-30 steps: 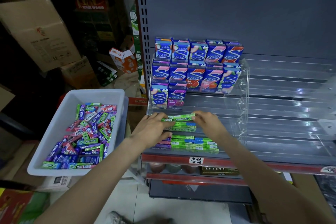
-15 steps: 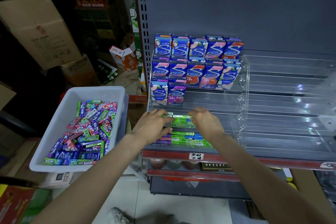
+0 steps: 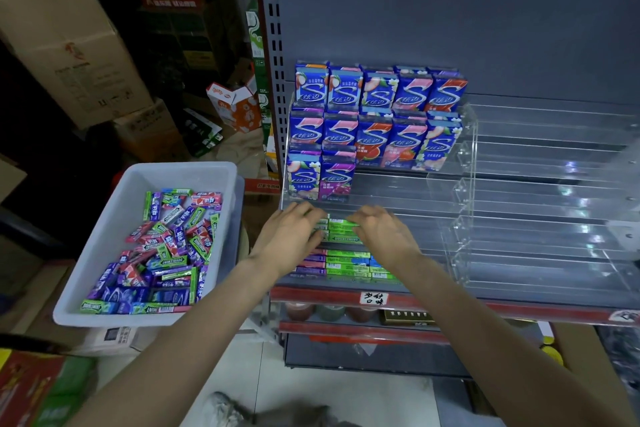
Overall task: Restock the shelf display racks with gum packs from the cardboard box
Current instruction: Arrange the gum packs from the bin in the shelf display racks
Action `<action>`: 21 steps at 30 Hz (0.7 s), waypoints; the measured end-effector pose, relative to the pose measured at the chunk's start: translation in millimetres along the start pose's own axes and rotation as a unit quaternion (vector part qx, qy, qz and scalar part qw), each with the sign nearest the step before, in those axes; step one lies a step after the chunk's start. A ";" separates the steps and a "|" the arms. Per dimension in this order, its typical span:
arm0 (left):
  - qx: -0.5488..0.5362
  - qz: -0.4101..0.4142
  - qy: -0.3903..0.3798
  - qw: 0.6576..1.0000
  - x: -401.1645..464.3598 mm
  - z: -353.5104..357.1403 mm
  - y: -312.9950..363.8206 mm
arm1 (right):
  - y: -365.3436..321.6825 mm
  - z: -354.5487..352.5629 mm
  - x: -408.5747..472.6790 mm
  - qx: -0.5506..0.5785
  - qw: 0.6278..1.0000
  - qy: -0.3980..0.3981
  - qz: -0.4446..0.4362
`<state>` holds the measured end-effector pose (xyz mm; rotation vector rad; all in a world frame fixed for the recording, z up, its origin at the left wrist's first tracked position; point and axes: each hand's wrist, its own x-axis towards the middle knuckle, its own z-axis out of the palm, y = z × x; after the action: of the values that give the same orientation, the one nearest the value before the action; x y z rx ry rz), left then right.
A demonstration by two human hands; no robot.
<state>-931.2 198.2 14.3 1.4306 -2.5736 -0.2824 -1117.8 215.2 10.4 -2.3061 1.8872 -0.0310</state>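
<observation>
Loosely heaped gum packs (image 3: 162, 246) in white bin (image 3: 104, 236)

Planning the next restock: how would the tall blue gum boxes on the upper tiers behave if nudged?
The tall blue gum boxes stand upright on narrow tiers, so probably tip forward easily. Printed card suggests light and fairly stiff. The clear rack lip likely stops sliding.
</observation>
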 end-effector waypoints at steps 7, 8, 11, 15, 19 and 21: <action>-0.088 -0.061 0.111 0.988 -21.8 -22.8 -26.7 | -42.3 -19.1 8.3 0.120 0.992 0.029 -0.017; -0.107 -0.086 0.124 0.983 -27.0 -27.8 -36.1 | -54.4 -22.9 12.0 0.145 0.988 0.041 -0.024; -0.143 -0.154 0.166 0.964 -45.7 -40.1 -73.1 | -97.8 -30.8 29.2 0.189 0.978 0.068 -0.061; -0.125 -0.223 0.179 0.950 -67.2 -42.9 -142.5 | -161.0 -17.2 73.4 0.201 0.973 0.057 -0.094; -0.151 -0.278 0.148 0.937 -73.3 -30.0 -228.2 | -220.9 19.3 133.9 0.199 0.977 -0.019 -0.077; -0.171 -0.319 0.104 0.926 -70.4 -20.8 -270.6 | -245.6 42.0 164.7 0.200 0.977 -0.054 -0.054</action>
<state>-668.4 116.4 -38.7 1.9751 -1.7179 -0.5928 -840.7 105.9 -11.4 -2.0840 1.5343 -0.2676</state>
